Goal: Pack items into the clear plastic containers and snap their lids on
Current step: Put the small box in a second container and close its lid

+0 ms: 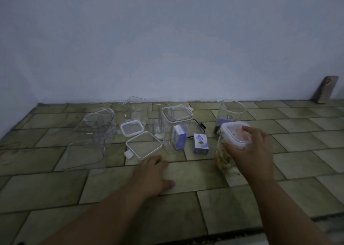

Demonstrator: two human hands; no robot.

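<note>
Two hands, right [255,151] gripping filled container [226,157], left [155,172] flat, spread on floor [186,207].

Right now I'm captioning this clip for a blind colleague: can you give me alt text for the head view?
A right hand grips a lidded, filled container on a tiled floor, while the left hand rests flat near two loose lids. Behind them stand empty clear containers and two small blue boxes before a pale wall.

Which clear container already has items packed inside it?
The lidded container under the right hand; it holds colourful contents, while the others stand empty.
</note>
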